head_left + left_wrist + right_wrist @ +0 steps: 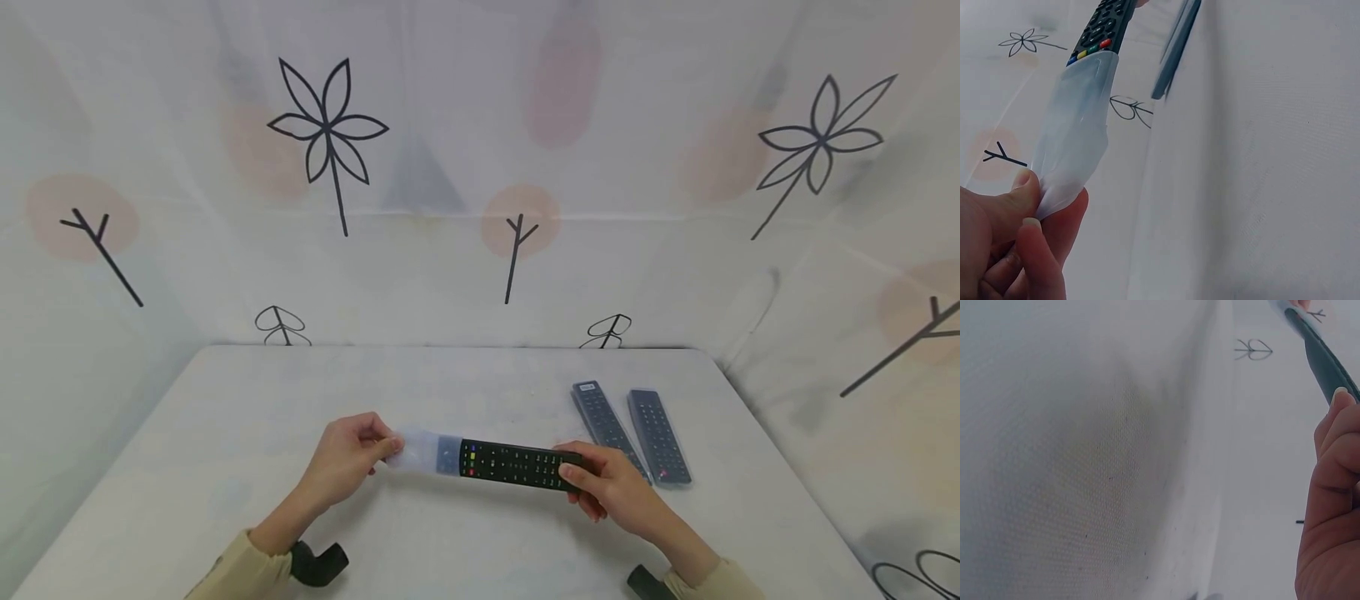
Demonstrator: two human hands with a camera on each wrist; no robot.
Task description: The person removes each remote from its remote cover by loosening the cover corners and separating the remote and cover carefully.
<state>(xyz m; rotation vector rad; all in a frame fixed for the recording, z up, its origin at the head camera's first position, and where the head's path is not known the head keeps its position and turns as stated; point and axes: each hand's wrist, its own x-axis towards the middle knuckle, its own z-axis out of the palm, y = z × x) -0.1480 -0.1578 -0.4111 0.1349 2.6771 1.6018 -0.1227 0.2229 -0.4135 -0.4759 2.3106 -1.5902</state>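
Note:
In the head view a black remote control point(513, 465) is held up lengthwise over the table. My right hand point(611, 487) grips its right end, thumb on the buttons and fingers underneath. A translucent plastic sleeve point(420, 452) covers the remote's left end, up to its row of coloured buttons. My left hand point(348, 458) pinches the sleeve's far left end between thumb and fingers. From the left wrist view, the loose part of the sleeve point(1075, 131) narrows and creases toward the pinch. The right wrist view shows the remote's dark underside point(1329, 365) above my fingers.
Two more remotes, each in a clear sleeve, lie on the white table point(247, 408) at the right: a left one point(603, 417) slanting toward my right hand, and a right one point(660, 437) beside it. A patterned cloth wall point(450, 275) stands behind the table.

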